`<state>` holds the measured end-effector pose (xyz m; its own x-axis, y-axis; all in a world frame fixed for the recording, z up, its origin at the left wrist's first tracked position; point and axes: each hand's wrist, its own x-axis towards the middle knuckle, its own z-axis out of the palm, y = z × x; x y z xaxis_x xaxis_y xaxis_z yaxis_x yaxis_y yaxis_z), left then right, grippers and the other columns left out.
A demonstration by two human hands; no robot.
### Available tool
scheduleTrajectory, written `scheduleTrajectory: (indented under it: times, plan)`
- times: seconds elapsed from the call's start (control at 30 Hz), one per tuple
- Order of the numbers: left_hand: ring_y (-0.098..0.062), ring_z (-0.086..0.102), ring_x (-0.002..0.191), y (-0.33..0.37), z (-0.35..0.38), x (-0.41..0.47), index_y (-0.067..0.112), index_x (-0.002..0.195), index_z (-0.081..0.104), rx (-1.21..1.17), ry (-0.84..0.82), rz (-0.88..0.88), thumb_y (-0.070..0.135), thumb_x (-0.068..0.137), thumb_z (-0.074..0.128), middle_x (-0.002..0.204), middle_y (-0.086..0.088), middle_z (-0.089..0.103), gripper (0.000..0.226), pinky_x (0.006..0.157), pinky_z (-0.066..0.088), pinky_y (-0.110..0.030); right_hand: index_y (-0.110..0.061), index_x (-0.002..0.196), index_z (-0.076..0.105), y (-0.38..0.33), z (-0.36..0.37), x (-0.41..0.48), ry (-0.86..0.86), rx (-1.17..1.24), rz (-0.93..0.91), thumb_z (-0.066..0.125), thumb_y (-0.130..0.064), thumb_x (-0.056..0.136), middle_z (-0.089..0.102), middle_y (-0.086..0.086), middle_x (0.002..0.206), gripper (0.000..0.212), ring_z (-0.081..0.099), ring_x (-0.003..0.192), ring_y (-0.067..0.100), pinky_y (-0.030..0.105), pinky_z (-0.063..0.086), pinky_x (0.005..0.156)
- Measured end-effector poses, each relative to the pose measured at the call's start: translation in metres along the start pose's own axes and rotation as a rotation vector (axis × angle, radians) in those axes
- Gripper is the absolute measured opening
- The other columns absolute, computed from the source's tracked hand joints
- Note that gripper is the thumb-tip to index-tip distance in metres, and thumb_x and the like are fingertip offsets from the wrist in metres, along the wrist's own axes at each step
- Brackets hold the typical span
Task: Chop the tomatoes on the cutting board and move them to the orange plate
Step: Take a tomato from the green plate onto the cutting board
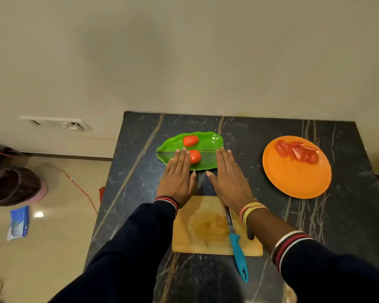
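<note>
Two whole red tomatoes lie on a green leaf-shaped dish (208, 139): one (190, 140) at its far side, one (195, 156) nearer, partly hidden by my left hand (178, 174). Both hands lie flat, palms down, fingers stretched out and holding nothing. My right hand (228, 178) reaches the dish's right edge. The wooden cutting board (197, 230) lies bare beneath my wrists. A knife with a teal handle (239, 254) rests on the board's right side, blade pointing away. The orange plate (298, 178) at the right carries tomato slices (297, 151).
The dark marble counter (140, 171) ends at a left edge above a tiled floor. On the floor are a dark basket (13, 186), a red cable (81, 189) and a blue packet (19, 221). A wall socket (59, 124) sits low on the wall.
</note>
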<state>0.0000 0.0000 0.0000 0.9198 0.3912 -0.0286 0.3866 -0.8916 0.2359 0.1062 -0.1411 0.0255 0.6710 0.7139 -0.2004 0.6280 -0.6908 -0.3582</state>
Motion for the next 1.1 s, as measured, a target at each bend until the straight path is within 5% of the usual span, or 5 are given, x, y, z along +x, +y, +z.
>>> scheduleTrajectory:
  times: [0.33,0.5,0.63,0.97,1.1]
  plan:
    - [-0.03,0.043,0.126,-0.012,0.011,0.051,0.014,0.136,0.045,-0.057,-0.103,0.0,0.025,0.094,0.053,0.145,-0.008,0.042,0.044,0.096,0.042,-0.041,-0.009,0.157,0.017,0.014,0.016,0.007,-0.09,0.01,-0.033,0.046,-0.008,0.101,0.001,0.006,0.167,0.063,0.002,0.154,0.022,0.039,0.031,0.119]
    - [-0.038,0.054,0.107,-0.013,0.014,0.073,0.01,0.122,0.045,-0.129,-0.137,-0.067,0.016,0.086,0.061,0.122,-0.014,0.054,0.039,0.077,0.047,-0.044,-0.01,0.157,0.02,0.019,0.034,-0.012,-0.101,0.063,-0.019,0.046,-0.005,0.1,0.007,0.002,0.167,0.062,0.005,0.153,0.021,0.03,0.017,0.121]
    - [-0.041,0.054,0.109,-0.015,0.027,0.077,0.012,0.141,0.038,-0.231,-0.122,-0.074,0.007,0.077,0.068,0.141,-0.014,0.042,0.07,0.087,0.049,-0.049,-0.008,0.156,0.023,0.023,0.042,-0.016,-0.103,0.084,-0.05,0.045,-0.003,0.1,0.012,0.004,0.166,0.06,0.009,0.153,0.022,0.028,0.013,0.121]
    - [-0.026,0.054,0.102,0.016,0.022,0.009,0.008,0.117,0.059,-0.463,0.046,-0.108,0.018,0.076,0.077,0.114,-0.009,0.056,0.046,0.086,0.039,-0.024,-0.008,0.149,0.042,0.028,0.037,-0.047,-0.058,0.194,0.019,0.046,-0.008,0.099,0.041,0.006,0.155,0.05,0.038,0.142,0.02,0.025,0.025,0.116]
    - [-0.024,0.057,0.099,0.034,0.034,-0.042,0.011,0.115,0.058,-0.589,0.04,-0.164,0.018,0.074,0.078,0.111,-0.006,0.06,0.046,0.087,0.05,-0.039,-0.015,0.122,0.063,0.037,0.033,-0.099,0.024,0.213,0.084,0.059,-0.02,0.093,0.062,0.003,0.12,0.029,0.057,0.11,0.024,0.035,0.047,0.094]
